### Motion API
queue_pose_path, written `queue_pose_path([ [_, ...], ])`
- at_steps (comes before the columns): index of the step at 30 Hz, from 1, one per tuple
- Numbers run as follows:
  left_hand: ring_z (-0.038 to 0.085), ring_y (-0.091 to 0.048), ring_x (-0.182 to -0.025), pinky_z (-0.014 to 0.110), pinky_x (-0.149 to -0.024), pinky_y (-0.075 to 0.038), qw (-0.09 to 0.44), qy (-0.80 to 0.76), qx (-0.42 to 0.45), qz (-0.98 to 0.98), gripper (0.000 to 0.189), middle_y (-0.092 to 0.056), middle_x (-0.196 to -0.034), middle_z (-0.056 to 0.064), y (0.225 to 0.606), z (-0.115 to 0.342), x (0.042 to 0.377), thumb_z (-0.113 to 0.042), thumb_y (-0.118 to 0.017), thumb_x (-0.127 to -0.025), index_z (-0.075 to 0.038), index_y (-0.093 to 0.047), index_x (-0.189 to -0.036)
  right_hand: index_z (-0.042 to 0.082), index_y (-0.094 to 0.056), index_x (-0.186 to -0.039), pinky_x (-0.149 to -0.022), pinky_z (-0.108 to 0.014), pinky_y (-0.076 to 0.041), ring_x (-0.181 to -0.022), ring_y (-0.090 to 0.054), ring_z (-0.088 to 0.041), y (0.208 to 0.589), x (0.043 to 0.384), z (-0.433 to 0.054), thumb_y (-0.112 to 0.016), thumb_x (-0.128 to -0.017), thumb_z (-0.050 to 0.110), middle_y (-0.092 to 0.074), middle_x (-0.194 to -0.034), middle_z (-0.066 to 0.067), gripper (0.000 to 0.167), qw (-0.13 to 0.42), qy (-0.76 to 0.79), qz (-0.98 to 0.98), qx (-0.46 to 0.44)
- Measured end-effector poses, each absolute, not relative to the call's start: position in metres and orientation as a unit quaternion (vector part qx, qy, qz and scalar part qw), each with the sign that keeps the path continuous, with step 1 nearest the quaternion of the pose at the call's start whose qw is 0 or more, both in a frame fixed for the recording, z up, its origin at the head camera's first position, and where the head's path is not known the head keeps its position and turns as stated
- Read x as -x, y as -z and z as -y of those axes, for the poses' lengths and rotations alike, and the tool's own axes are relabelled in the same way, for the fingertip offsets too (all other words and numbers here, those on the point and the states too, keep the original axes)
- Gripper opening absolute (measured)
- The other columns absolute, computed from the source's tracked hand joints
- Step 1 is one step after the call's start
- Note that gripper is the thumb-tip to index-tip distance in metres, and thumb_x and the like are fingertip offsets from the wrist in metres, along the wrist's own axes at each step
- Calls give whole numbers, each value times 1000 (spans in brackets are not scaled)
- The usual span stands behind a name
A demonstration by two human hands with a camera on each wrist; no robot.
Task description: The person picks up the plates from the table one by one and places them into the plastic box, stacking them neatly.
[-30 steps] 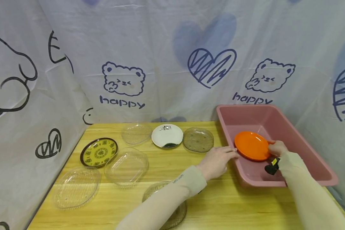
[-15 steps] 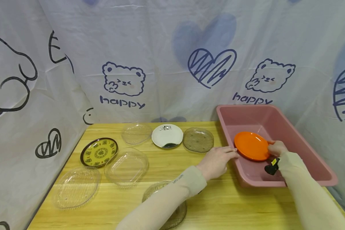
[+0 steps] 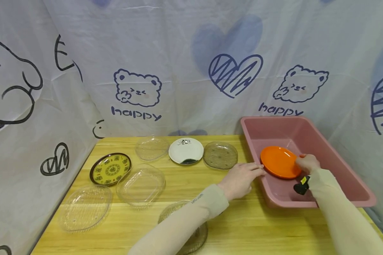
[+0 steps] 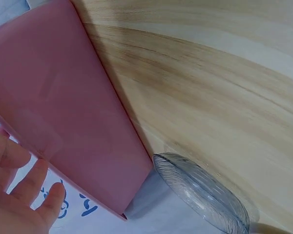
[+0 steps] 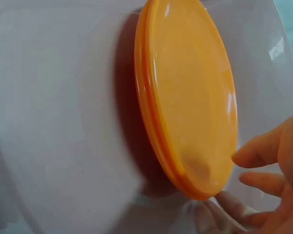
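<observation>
Inside the pink basin (image 3: 335,159) lies an orange plate (image 3: 279,162); the right wrist view shows doubled rims, like stacked plates (image 5: 190,97). My right hand (image 3: 307,163) is at the plate's right edge. Its fingers (image 5: 259,151) are spread and fairly straight, with tips right at the rim, some of them low beside it. My left hand (image 3: 240,179) rests at the basin's left rim, fingers (image 4: 31,183) loosely extended and apart in the left wrist view. Near that hand sits a smoky glass dish (image 3: 220,155).
A white plate (image 3: 186,150) and a yellow patterned plate (image 3: 111,169) lie on the wooden table (image 3: 242,230). Clear dishes (image 3: 140,186) are spread at left. Another smoky dish (image 3: 196,241) is partly under my left forearm. A printed cloth (image 3: 185,71) hangs behind.
My right hand has shifted slightly left at the orange plate's edge, its fingers now overlapping the rim. My left hand and the dishes on the table stay put.
</observation>
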State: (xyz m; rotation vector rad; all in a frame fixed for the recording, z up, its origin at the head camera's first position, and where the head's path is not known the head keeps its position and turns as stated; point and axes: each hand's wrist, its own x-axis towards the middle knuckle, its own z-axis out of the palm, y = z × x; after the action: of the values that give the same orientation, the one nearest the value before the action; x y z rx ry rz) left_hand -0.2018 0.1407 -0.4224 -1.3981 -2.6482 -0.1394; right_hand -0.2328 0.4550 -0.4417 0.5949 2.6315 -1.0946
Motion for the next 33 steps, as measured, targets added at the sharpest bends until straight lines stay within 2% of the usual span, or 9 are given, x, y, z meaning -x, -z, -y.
queue_pose_path([
  [5, 10, -41, -148, 31, -122, -38, 46, 36, 476, 877, 65, -39, -162, -8, 418, -136, 201, -12, -66, -91, -29, -47, -151, -12, -27, -152, -116, -65, -36, -133, -37, -54, 439, 232, -446, -42, -93, 19, -32, -152, -40, 68, 26, 348, -912, -216],
  [10, 12, -49, -143, 28, -121, -39, 36, 73, 489, 869, 60, -44, -159, -5, 414, -124, 203, -5, -55, -95, -25, -47, -151, -9, -34, -151, -108, -63, -45, -127, -43, -51, 435, 233, -434, -43, -95, 15, -41, -146, -37, 61, -48, 373, -906, -195],
  [13, 14, -56, -136, 27, -115, -45, 50, 107, 486, 866, 57, -52, -153, -3, 413, -113, 206, -2, -52, -96, -22, -50, -149, -6, -41, -148, -89, -43, -56, -120, -50, -46, 426, 235, -423, -45, -97, 14, -49, -139, -33, 55, -87, 383, -902, -178],
  [16, 16, -60, -131, 29, -109, -51, 67, 124, 469, 872, 53, -56, -149, -1, 412, -99, 212, -3, -51, -96, -20, -53, -146, -2, -49, -144, -71, -18, -49, -112, -56, -38, 415, 237, -407, -45, -99, 17, -55, -133, -28, 49, -117, 389, -899, -165],
  [18, 17, -62, -128, 30, -107, -53, 70, 129, 450, 881, 50, -58, -147, -1, 412, -88, 215, -5, -52, -97, -19, -54, -145, 1, -51, -143, -65, -8, -43, -110, -57, -35, 407, 238, -395, -45, -101, 20, -57, -132, -25, 47, -127, 397, -896, -155],
  [23, 20, -62, -127, 36, -104, -55, 57, 111, 380, 917, 46, -58, -145, 1, 417, -62, 225, -11, -52, -100, -20, -53, -145, 6, -54, -141, -69, -5, -42, -113, -57, -27, 384, 233, -363, -44, -103, 21, -59, -136, -22, 42, -145, 412, -891, -120],
  [26, 23, -62, -125, 39, -100, -56, 43, 100, 325, 939, 46, -59, -144, 3, 421, -46, 230, -14, -53, -100, -20, -53, -146, 6, -57, -138, -73, -5, -43, -104, -57, -12, 371, 227, -344, -45, -104, 20, -62, -132, -19, 39, -165, 424, -886, -90],
  [30, 28, -66, -112, 43, -87, -59, 28, 108, 246, 963, 46, -61, -137, 8, 425, -25, 235, -16, -54, -101, -19, -50, -147, 4, -58, -135, -77, -3, -45, -94, -55, 3, 357, 218, -316, -48, -104, 17, -63, -129, -19, 35, -185, 453, -871, -41],
  [33, 31, -65, -107, 46, -84, -58, 22, 109, 196, 974, 49, -60, -134, 10, 428, -11, 239, -18, -55, -101, -18, -47, -149, 3, -60, -133, -81, -2, -46, -95, -58, 4, 351, 212, -295, -49, -103, 14, -64, -126, -14, 34, -195, 481, -855, 0],
])
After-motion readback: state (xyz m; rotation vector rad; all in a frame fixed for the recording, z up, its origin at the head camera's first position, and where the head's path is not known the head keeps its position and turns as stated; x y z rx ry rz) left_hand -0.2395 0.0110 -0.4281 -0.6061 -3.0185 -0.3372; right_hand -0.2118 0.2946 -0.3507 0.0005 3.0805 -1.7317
